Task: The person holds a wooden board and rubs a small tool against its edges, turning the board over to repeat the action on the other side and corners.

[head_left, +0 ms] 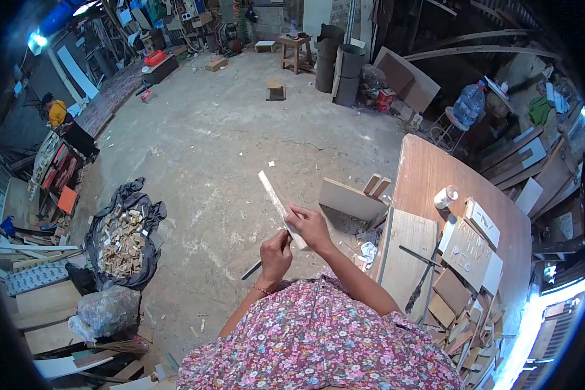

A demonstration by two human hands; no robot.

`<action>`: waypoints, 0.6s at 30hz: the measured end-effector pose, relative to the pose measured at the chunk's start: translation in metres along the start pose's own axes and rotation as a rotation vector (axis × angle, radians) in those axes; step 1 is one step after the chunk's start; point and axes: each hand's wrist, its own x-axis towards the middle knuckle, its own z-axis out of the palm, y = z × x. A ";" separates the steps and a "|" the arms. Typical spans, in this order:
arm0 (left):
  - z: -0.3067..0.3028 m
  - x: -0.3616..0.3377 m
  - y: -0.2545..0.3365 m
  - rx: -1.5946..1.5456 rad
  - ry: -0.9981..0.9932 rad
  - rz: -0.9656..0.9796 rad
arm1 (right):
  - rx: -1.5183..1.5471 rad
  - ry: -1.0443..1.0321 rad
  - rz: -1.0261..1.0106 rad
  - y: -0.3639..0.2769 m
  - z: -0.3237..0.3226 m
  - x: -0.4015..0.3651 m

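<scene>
A narrow pale strip of wood (274, 196) is held out in front of my body, slanting up to the left. My right hand (311, 227) is closed round its lower part, with the thumb and fingers on its sides. Just below and to the left, my left hand (276, 258) is closed in a pinch close to the strip's lower end; what its fingertips hold is too small to make out. A dark thin bar (251, 270) shows beside my left hand, its near part hidden.
On the right, a wooden table (429, 170) bears a white jar (446, 197), boards and wood pieces. A board (351, 200) stands beside it. Wood scraps (122, 244) lie on black plastic at left. A person in yellow (58, 114) is far left; a stool (295, 43) stands behind.
</scene>
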 end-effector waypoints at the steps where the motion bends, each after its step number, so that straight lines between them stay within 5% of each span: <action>1: 0.003 0.001 -0.006 -0.003 -0.002 -0.001 | -0.017 -0.002 0.000 -0.003 -0.001 -0.005; 5: 0.001 0.008 -0.026 0.097 0.082 -0.112 | -0.212 -0.013 -0.112 -0.018 0.000 -0.029; 13: 0.005 0.000 -0.007 0.122 -0.041 0.053 | -0.128 0.020 0.019 -0.008 -0.006 -0.005; 18: 0.002 0.007 -0.021 0.127 0.092 -0.036 | -0.231 0.041 -0.142 -0.015 0.002 -0.032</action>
